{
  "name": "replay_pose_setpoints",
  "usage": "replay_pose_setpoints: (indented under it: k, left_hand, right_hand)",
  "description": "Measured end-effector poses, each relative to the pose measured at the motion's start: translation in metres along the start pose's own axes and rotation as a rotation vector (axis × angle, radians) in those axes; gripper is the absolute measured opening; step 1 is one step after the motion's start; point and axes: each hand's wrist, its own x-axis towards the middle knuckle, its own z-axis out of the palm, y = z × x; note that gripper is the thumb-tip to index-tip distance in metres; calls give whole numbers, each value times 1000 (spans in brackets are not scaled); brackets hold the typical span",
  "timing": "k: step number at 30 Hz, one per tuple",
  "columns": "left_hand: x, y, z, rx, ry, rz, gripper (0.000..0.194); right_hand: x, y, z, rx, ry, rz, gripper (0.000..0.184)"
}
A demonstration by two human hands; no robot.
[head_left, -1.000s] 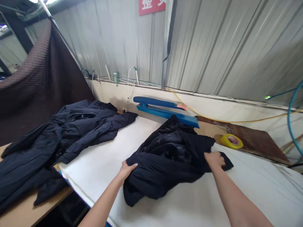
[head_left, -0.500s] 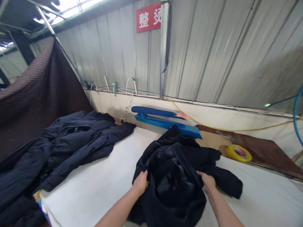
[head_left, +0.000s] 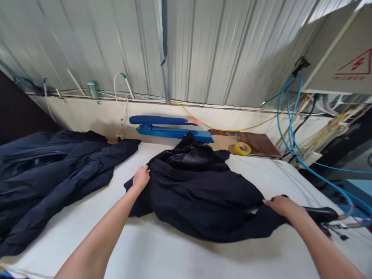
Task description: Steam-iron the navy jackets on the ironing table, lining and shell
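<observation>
A dark jacket lies spread across the white table, its shiny lining showing near the top. My left hand is closed on the jacket's left edge. Farther right, my right hand pinches what looks like a sleeve and pulls the fabric out sideways. Part of the cloth in each hand is hidden by the fingers. Just beyond my right hand lies a black handle, probably an iron's, partly behind my forearm.
Another dark jacket covers the left of the white table. Behind stand a blue sleeve board, yellow tape roll and brown board. Blue hoses hang at right below an electrical box.
The view has turned right and down. My hands have moved apart, the right one out along the jacket. The bunched garment now lies stretched out flatter, its open lining mostly covered.
</observation>
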Motion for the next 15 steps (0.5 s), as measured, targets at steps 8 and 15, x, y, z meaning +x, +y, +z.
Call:
replay_pose_setpoints:
  k: [8, 15]
  left_hand:
    - [-98, -58, 17, -4, -110, -259, 18]
    - [-144, -63, -21, 248, 190, -329, 30]
  right_hand:
    - [-23, -110, 68, -64, -90, -318, 83]
    - [-15, -153, 74, -23, 380, -571, 52]
